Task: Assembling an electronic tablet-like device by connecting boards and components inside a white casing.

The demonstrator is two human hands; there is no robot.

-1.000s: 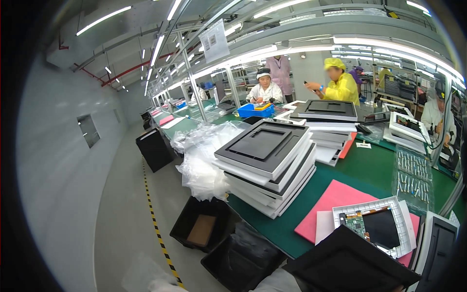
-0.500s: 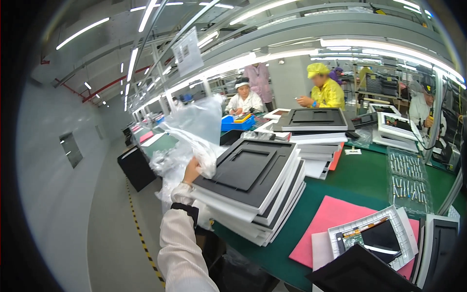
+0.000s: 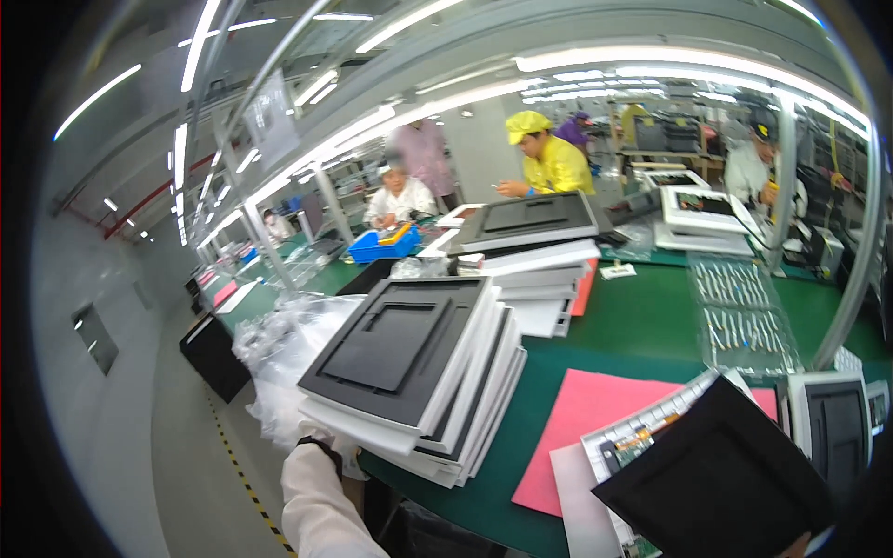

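My left hand (image 3: 314, 432) is low at the near left corner of a stack of white-edged frames with black panels (image 3: 391, 325). Its fingers are hidden by the stack and the crumpled clear plastic bags (image 3: 279, 358). At the lower right, a bit of my right hand (image 3: 797, 547) shows at the bottom corner of a flat black panel (image 3: 721, 474), gripping it. That panel is tilted over an open white device housing (image 3: 600, 446) with a circuit board inside, and covers most of it. Beneath the housing lies a pink foam sheet (image 3: 544, 465).
Another black-topped frame (image 3: 530, 219) rests on white trays behind the stack. A clear tray of small parts (image 3: 739, 312) and white frames (image 3: 702, 219) are on the right. A blue bin (image 3: 383, 245) stands farther back. Co-workers sit across the green bench (image 3: 642, 307).
My left hand has let go of the clear bag it held up and dropped lower beside the stack. The black panel has risen over the housing, and my right hand now shows. The view has turned right.
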